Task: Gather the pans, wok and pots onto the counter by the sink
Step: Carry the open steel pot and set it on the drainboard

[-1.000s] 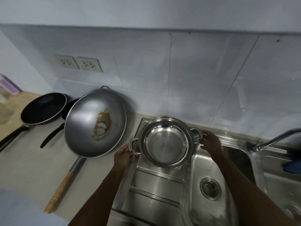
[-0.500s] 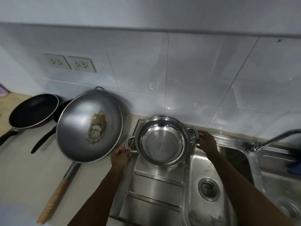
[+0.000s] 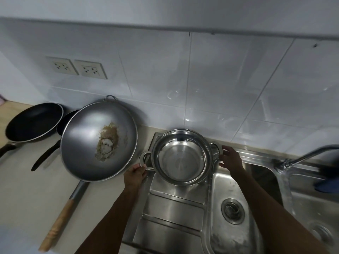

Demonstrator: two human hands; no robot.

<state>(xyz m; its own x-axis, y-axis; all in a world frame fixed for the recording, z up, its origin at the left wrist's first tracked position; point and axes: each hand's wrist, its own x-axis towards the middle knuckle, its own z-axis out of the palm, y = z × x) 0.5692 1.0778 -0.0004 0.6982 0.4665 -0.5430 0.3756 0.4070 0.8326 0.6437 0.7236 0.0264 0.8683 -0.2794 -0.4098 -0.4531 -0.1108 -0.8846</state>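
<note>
A shiny steel pot [image 3: 180, 158] with two loop handles sits on the sink's drainboard [image 3: 176, 204], close to the back wall. My left hand [image 3: 134, 176] grips the pot's left handle from below. My right hand [image 3: 230, 159] is just right of the right handle, fingers spread and slightly off it. Left of the pot, a large grey wok [image 3: 99, 142] with a wooden handle and brown residue rests tilted on the beige counter [image 3: 23, 195]. Further left, a black frying pan [image 3: 34, 122] lies by the wall, and a second dark pan [image 3: 63, 125] is mostly hidden behind the wok.
The sink basin [image 3: 233, 211] with its drain lies right of the drainboard, with a second basin and a tap [image 3: 302, 157] further right. A blue object [image 3: 328, 186] sits at the right edge. Two wall sockets [image 3: 77, 67] are above the pans.
The pot has stayed at the same spot on the drainboard. My right hand's fingers have come off the right handle and spread. My left hand stays on the left handle.
</note>
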